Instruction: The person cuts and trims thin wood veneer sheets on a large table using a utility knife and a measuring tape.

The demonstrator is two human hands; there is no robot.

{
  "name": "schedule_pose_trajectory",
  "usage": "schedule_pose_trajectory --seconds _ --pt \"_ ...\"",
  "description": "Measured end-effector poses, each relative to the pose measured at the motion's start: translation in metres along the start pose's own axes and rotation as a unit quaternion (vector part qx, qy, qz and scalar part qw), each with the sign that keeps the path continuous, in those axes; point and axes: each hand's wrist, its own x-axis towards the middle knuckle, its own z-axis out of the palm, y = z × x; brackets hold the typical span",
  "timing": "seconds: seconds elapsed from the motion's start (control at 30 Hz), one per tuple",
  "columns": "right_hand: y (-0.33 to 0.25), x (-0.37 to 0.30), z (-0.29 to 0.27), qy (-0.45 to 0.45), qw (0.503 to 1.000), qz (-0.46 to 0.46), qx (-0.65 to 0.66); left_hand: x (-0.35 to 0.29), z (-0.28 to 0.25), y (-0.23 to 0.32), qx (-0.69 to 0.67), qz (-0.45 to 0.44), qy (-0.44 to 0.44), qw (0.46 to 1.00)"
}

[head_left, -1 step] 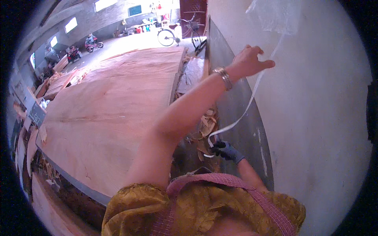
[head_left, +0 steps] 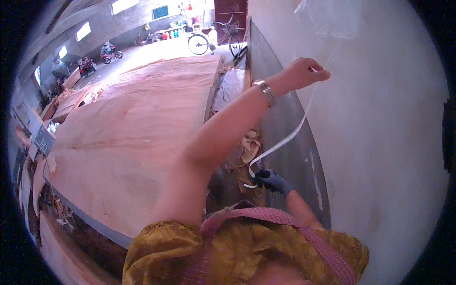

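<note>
My left hand, bare with a metal band at the wrist, is raised by the wall at upper right. Its thumb and fingers are pinched together on a thin white strip. The strip runs up past the fingertips toward a clear plastic sheet or bag against the wall, and hangs down in a curve below. Lower down, my right hand wears a grey and black glove. It is closed around the strip, whose short loose end sticks out to the left of the glove.
A large stack of thin wood sheets fills the left and middle. Torn veneer scraps lie in the gap between stack and wall. A dark board leans along the wall. Farther back stand a bicycle and motorbikes.
The thumb and fingers of my left hand, spread apart before, have come together at the strip. My right hand stays almost in place with the strip in it.
</note>
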Motion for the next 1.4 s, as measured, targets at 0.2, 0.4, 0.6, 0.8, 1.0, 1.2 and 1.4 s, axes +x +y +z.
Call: schedule_pose_trajectory --seconds 0.2,0.4,0.6,0.8,1.0,1.2,1.4 --pt "0.063 0.005 0.003 0.019 0.995 0.015 0.095 -0.016 0.016 0.011 -0.036 0.065 -0.134 0.988" --pt "0.115 -0.024 -0.054 0.394 0.918 0.03 -0.023 -0.032 0.007 0.016 -0.148 0.052 -0.146 0.977" --pt "0.005 -0.018 -0.102 0.594 0.696 -0.333 -0.227 -0.04 -0.008 0.014 -0.225 -0.025 -0.157 0.961" --pt "-0.172 -0.07 -0.079 0.46 0.801 -0.381 0.046 -0.04 -0.028 -0.004 -0.164 0.021 -0.157 0.974" --pt "-0.241 -0.064 -0.051 0.457 0.823 -0.335 -0.04 -0.023 -0.004 -0.021 -0.079 0.143 -0.124 0.979" --pt "-0.226 -0.04 -0.084 0.4 0.816 -0.416 -0.029 -0.023 0.008 -0.025 -0.133 0.07 -0.018 0.989" --pt "-0.226 -0.001 -0.045 0.545 0.609 -0.564 -0.121 0.001 0.057 -0.087 -0.119 0.177 0.231 0.949"
